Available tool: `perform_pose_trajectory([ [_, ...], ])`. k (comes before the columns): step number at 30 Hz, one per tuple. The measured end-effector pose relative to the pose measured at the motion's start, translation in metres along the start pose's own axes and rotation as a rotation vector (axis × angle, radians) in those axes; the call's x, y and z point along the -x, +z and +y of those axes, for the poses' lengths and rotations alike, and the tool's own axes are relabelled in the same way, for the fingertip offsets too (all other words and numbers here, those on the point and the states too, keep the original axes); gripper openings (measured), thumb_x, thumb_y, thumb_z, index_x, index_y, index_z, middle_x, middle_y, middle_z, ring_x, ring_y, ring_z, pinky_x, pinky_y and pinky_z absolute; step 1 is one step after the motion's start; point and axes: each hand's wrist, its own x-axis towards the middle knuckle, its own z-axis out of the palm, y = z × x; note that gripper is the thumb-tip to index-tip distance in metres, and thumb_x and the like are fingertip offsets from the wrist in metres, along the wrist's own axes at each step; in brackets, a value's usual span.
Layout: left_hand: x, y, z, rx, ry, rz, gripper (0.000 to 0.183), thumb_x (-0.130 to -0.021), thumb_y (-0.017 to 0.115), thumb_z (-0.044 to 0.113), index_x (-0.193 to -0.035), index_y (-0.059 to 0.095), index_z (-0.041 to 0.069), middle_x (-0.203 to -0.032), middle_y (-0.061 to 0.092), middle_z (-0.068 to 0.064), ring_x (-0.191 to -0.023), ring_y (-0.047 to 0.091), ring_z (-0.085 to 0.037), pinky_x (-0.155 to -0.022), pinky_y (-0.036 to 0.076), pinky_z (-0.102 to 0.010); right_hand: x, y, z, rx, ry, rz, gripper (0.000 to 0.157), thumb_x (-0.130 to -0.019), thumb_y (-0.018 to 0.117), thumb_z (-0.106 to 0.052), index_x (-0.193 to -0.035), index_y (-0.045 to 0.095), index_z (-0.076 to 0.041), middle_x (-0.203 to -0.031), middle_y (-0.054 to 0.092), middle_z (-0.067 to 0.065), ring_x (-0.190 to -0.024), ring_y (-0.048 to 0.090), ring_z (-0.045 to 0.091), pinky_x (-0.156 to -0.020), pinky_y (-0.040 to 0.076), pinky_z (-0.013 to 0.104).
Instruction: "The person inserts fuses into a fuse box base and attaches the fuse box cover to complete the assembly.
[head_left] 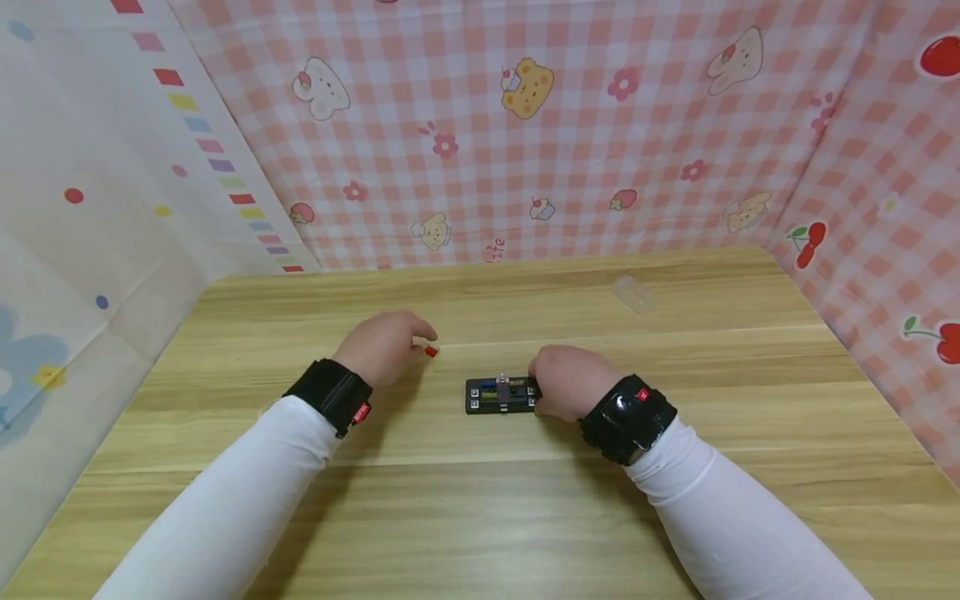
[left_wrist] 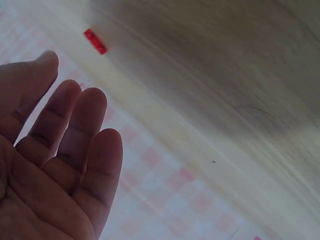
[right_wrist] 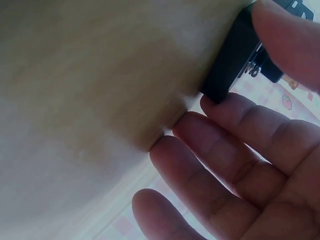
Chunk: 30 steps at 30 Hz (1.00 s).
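On the wooden table in the head view lies a black fuse box [head_left: 489, 397] with metal terminals and small coloured fuses. My right hand [head_left: 573, 381] holds its right end, thumb above and forefinger at the edge, as the right wrist view shows; the other fingers extend beside the box [right_wrist: 226, 65]. My left hand [head_left: 381, 346] hovers by a small red blade fuse [head_left: 431, 352] to the left of the box. The left wrist view shows that fuse [left_wrist: 95, 41] on the tabletop, apart from the loosely bent fingers [left_wrist: 89, 115].
A clear plastic cover [head_left: 633, 294] lies at the back right of the table [head_left: 465, 517]. Pink checked cloth [head_left: 480, 150] hangs behind the table, with more printed cloth on both sides.
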Motion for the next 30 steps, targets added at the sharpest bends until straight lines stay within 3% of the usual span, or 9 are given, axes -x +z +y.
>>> perform_pose_trajectory([
  [8,-0.008,0.012,-0.005,-0.042,0.031,-0.065,0.023,-0.083,0.069,0.008,-0.104,0.071,0.018,-0.103,0.067,0.003,-0.097,0.056,-0.013,-0.088,0.046,-0.037,0.000,-0.001,0.000,-0.003,-0.004,-0.004,0.016,-0.069,0.078,-0.019,-0.074,0.065,-0.013,-0.070,0.057,-0.003,-0.057,0.050,0.014,-0.053,0.042,0.029],
  [30,-0.009,0.015,-0.005,-0.090,0.044,-0.028,0.016,-0.083,0.069,0.012,-0.097,0.074,0.019,-0.098,0.068,0.003,-0.093,0.057,-0.014,-0.085,0.047,-0.036,0.000,-0.001,0.000,-0.013,0.007,-0.018,0.015,-0.070,0.079,-0.019,-0.076,0.066,-0.014,-0.069,0.057,-0.004,-0.058,0.049,0.013,-0.054,0.042,0.029],
])
